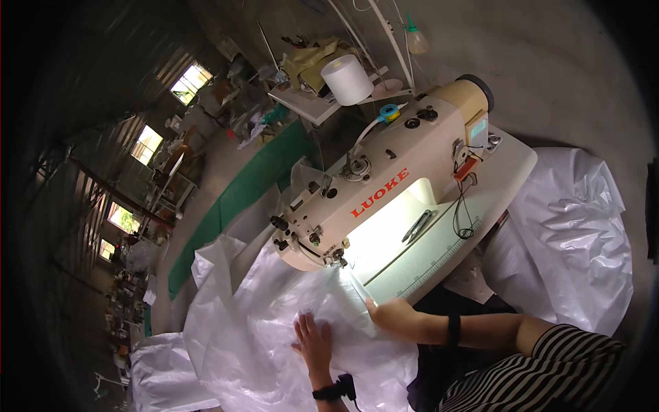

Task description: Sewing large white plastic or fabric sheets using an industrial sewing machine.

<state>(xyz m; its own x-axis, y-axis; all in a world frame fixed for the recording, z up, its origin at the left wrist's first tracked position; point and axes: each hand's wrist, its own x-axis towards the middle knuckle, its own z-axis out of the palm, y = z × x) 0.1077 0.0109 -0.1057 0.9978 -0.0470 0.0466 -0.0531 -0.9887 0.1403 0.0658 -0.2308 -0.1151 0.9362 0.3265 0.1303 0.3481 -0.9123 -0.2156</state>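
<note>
A large sheet of shiny white material (254, 343) lies bunched across the sewing table, its upper edge under the needle end of a sewing machine (384, 185). My left hand (313, 341) rests flat on this sheet with its fingers spread. To the right, my right hand (392, 317) is closed on the sheet's folded edge, just below the needle area (338, 259). The machine's lamp lights the bed brightly. A pair of small metal thread snips (417, 226) lies on the bed under the machine arm.
At the right hangs another heap of white sheeting (563, 233). Behind the machine, a white thread cone (347, 79) stands by a small cluttered shelf (302, 103). A long green cloth strip (230, 199) runs along the left. Thin black wires (467, 220) dangle from the machine's right end.
</note>
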